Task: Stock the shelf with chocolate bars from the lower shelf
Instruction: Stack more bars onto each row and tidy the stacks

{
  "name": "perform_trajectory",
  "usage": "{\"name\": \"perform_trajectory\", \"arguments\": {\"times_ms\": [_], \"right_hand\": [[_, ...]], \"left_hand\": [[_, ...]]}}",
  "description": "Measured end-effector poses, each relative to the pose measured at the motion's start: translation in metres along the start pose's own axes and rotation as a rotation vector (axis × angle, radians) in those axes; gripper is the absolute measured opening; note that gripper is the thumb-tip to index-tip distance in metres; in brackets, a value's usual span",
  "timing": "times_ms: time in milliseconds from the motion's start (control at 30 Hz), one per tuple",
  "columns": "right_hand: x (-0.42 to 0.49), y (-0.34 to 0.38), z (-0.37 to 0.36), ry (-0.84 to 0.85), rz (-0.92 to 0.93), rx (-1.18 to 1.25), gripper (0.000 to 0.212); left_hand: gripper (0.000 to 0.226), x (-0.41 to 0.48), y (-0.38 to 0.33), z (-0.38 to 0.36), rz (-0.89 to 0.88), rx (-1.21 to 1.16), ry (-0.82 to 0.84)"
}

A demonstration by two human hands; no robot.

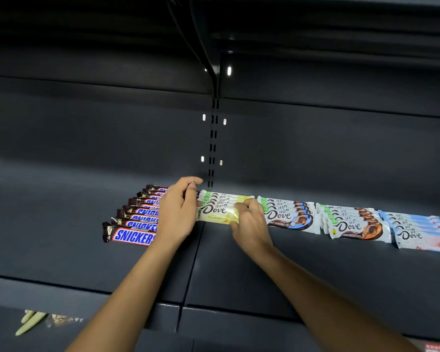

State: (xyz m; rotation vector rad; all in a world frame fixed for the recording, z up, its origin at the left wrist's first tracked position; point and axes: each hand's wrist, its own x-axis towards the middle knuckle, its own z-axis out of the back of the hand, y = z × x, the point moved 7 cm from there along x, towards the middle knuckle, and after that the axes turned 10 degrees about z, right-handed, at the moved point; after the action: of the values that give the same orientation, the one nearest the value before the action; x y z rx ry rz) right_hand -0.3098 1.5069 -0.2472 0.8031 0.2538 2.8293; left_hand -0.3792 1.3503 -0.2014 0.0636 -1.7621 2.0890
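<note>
A row of white-and-yellow Dove bars [217, 212] lies at the middle of the dark shelf [214, 270], stacked front to back. My left hand [179, 209] curls round the left end of this stack, thumb near the back bars. My right hand [249, 222] pinches the right end of the front Dove bar. To the left lies a row of Snickers bars [132, 235], partly hidden by my left hand.
More Dove rows lie to the right: blue-brown ones [290, 217], orange-brown ones [356, 228] and pale blue ones [419, 236]. A slotted upright [212, 138] runs up the back panel. On the lower shelf at bottom left lie pale green wrappers [31, 323].
</note>
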Motion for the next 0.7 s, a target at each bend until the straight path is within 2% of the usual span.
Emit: {"name": "perform_trajectory", "arguments": {"times_ms": [100, 367, 433, 567, 700], "right_hand": [[0.001, 0.0, 0.0, -0.02, 0.017, -0.064, 0.043], [0.0, 0.002, 0.005, -0.09, 0.041, -0.133, 0.047], [0.0, 0.003, 0.011, -0.142, 0.01, -0.016, 0.041], [0.0, 0.009, 0.036, -0.203, -0.07, 0.454, 0.021], [-0.011, 0.018, 0.055, -0.15, -0.064, 0.671, 0.02]], "left_hand": [[0.031, 0.0, -0.001, -0.004, 0.022, -0.063, 0.038], [0.032, -0.004, 0.009, -0.019, 0.258, -0.387, 0.128], [0.028, -0.006, 0.008, -0.023, 0.272, -0.42, 0.164], [0.015, -0.01, 0.007, -0.032, 0.318, -0.468, 0.193], [0.005, -0.01, 0.005, -0.042, 0.373, -0.508, 0.185]]}}
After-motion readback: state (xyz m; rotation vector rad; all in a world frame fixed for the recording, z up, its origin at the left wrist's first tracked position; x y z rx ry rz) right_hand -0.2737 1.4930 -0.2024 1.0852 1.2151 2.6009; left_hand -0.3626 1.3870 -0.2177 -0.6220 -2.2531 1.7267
